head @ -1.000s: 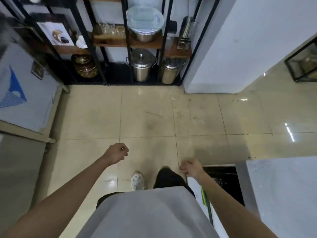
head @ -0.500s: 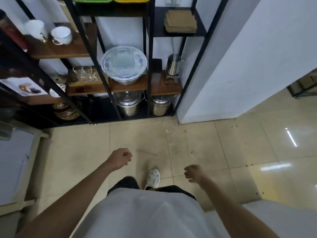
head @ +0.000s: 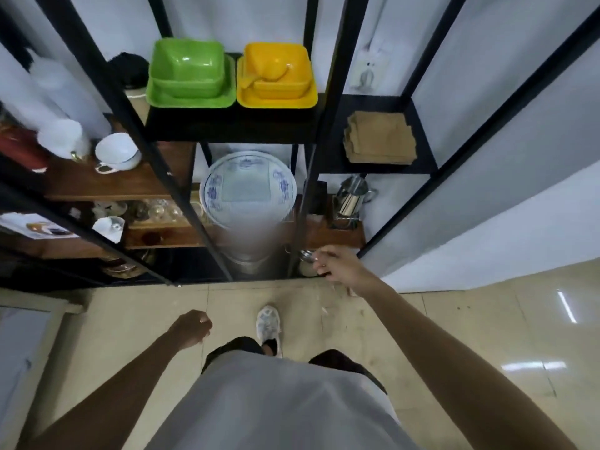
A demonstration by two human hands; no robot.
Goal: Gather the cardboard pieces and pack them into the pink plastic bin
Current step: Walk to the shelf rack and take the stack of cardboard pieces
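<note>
Reaching up toward the rack [head: 328, 92], right hand [head: 341, 266] is raised, fingers loosely curled, holding nothing. Left hand [head: 191, 329] hangs low in a loose fist, empty. Cardboard [head: 380, 138] sits as a flat stack on the black upper-right shelf, well above the right hand. Pink bin not in view. Stack looks light, stiff, dry and not fragile; loose sheets could fan or slide. Best to pinch the front edge, thumb on top, fingers under, whole stack at once.
</note>
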